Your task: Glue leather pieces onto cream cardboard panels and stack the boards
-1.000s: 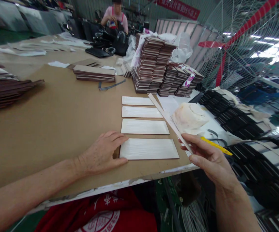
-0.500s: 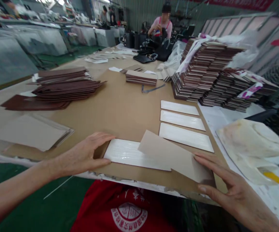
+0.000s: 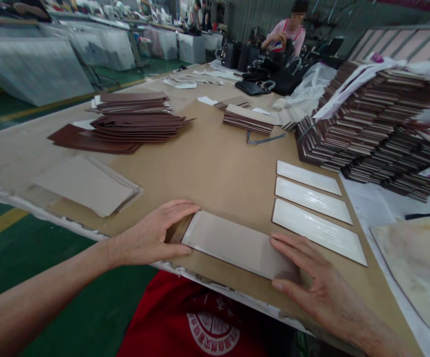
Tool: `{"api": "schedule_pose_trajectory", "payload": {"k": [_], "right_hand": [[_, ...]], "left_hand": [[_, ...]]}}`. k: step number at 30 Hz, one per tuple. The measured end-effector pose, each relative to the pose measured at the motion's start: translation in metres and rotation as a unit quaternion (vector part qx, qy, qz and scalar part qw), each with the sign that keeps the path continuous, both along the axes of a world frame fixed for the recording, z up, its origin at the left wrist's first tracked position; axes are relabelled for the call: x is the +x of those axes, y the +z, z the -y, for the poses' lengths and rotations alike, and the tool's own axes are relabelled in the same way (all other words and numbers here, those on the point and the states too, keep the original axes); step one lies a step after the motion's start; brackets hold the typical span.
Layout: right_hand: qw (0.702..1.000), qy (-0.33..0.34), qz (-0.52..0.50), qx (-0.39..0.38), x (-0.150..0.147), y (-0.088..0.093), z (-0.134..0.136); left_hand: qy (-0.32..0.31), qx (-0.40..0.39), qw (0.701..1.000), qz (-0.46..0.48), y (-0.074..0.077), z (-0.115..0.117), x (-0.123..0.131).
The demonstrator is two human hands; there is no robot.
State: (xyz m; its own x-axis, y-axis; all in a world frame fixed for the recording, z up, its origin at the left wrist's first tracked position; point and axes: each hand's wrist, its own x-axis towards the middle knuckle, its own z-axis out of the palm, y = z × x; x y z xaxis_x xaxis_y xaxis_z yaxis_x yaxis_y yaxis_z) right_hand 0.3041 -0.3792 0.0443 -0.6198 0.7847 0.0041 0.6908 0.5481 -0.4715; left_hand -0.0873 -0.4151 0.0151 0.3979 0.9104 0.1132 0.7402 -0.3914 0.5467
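A beige rectangular piece (image 3: pixel 233 241) lies over a white-coated panel at the table's front edge, with a thin pale strip showing at its left end. My left hand (image 3: pixel 155 233) has thumb and fingers spread around that left end. Across from it, my right hand (image 3: pixel 311 277) grips the right end between thumb and fingers. Three white glossy panels (image 3: pixel 317 230) lie in a column to the right. Several loose beige pieces (image 3: pixel 88 184) are piled on the left.
Brown sheets (image 3: pixel 136 126) are stacked at the back left. Tall bundles of brown strips (image 3: pixel 378 119) stand at the right. A small stack (image 3: pixel 248 119) and black bags (image 3: pixel 285 77) lie farther back. A person (image 3: pixel 287 34) is behind the table.
The beige piece has moved left and turned from a slant into line over the white panel, covering nearly all of it. My right hand moved closer to my left hand; the view shifted.
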Motion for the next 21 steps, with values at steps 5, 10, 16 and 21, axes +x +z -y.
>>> {"api": "schedule_pose_trajectory", "payload": {"k": [5, 10, 16, 21], "right_hand": [[1.000, 0.019, 0.016, 0.001, -0.0065, -0.0024, -0.0032], [0.999, 0.026, 0.028, -0.004, -0.0076, -0.0045, -0.0046], [0.999, 0.030, 0.043, -0.003, -0.0074, -0.0062, -0.0057], [0.998, 0.033, 0.044, -0.004, -0.0091, -0.0074, -0.0065]], "left_hand": [[-0.001, 0.008, 1.000, 0.001, -0.0024, -0.0010, 0.0008], [-0.008, 0.021, 1.000, 0.010, -0.0034, -0.0010, 0.0001], [-0.013, 0.028, 0.999, 0.015, -0.0048, -0.0019, 0.0003], [-0.013, 0.025, 1.000, 0.008, -0.0052, -0.0027, 0.0010]]}}
